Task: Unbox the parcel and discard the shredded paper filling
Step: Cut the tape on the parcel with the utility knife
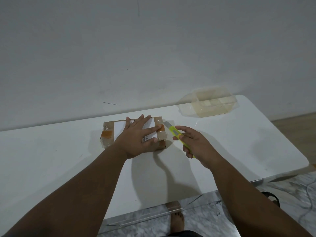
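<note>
While pressing parcel [118,132], left hand [136,139]: flat, fingers spread
Right hand [196,146]: curled round yellow cutter [174,132], blade near parcel's right edge

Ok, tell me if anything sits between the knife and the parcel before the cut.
Nothing separate does: the knife in the right hand points at the right end of the parcel. But the left hand lies flat on the parcel, one of its fingertips on the tape close to the knife's tip.
</note>
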